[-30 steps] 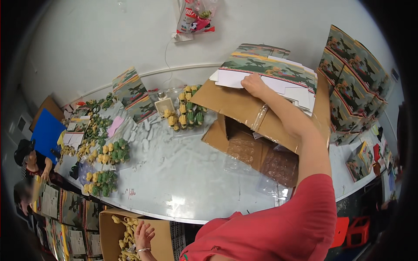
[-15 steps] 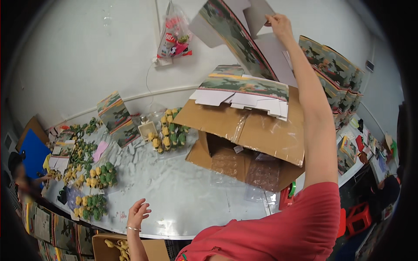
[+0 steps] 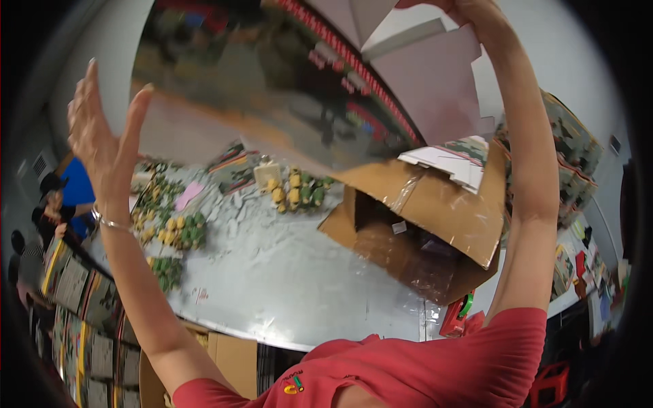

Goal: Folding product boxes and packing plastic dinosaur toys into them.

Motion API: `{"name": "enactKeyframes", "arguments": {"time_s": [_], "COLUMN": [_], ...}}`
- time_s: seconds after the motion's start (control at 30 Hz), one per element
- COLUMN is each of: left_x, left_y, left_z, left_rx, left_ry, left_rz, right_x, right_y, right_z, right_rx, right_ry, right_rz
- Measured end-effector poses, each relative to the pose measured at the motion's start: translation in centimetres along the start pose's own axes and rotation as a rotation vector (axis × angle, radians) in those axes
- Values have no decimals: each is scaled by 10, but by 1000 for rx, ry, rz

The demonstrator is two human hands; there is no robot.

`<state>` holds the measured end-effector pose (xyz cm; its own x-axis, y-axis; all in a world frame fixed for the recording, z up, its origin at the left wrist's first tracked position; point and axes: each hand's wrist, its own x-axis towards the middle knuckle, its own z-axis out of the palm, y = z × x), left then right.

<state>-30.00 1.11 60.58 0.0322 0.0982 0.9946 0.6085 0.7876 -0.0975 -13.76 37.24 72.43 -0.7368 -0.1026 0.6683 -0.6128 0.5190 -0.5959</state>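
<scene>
A large printed carton [image 3: 272, 88], dark camouflage green with a red stripe, hangs in the air in front of me, blurred by motion. Its pale grey inner flaps [image 3: 432, 85] stick out on the right. My right hand [image 3: 476, 13], partly cut off by the top edge, grips the carton at a flap. Raised at the left is my left hand [image 3: 105, 132], open with its fingers spread, close to the carton's left edge. It holds nothing.
A brown cardboard box [image 3: 442, 204] stands on the table [image 3: 292, 292], bearing flat printed cartons [image 3: 452, 160]. Yellow and green toy figures [image 3: 180, 231] lie left. A red tape dispenser [image 3: 456, 316] sits at the right edge. People [image 3: 58, 211] are at far left.
My right hand has lifted the carton off the stack and brought it nearer, across to the left. My left hand has risen from the table's front edge toward the carton's left side.
</scene>
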Motion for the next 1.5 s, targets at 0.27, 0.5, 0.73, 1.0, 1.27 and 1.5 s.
{"name": "enactKeyframes", "arguments": {"time_s": [0.27,0.5,0.73,1.0,1.27,1.5], "left_x": [-165,-261,-299,-332,-364,-399], "left_y": [-54,-30,-30,-30,-56,-50], "left_z": [1,-19,-34,-25,-67,-64], "left_rx": [-880,-715,-593,-677,-426,-538], "left_ry": [-695,-576,-647,-614,-747,-631], "left_rz": [-720,-1000,-989,-1209,-1292,-1385], "right_x": [3,-87,-118,-114,-65,-92], "right_y": [143,230,274,319,294,328], "right_z": [113,211,267,265,302,318], "right_rx": [-723,-1148,-1117,-1112,-774,-754], "right_ry": [107,-342,-465,-580,-366,-538], "right_rz": [-241,-635,-593,-441,-145,215]}}
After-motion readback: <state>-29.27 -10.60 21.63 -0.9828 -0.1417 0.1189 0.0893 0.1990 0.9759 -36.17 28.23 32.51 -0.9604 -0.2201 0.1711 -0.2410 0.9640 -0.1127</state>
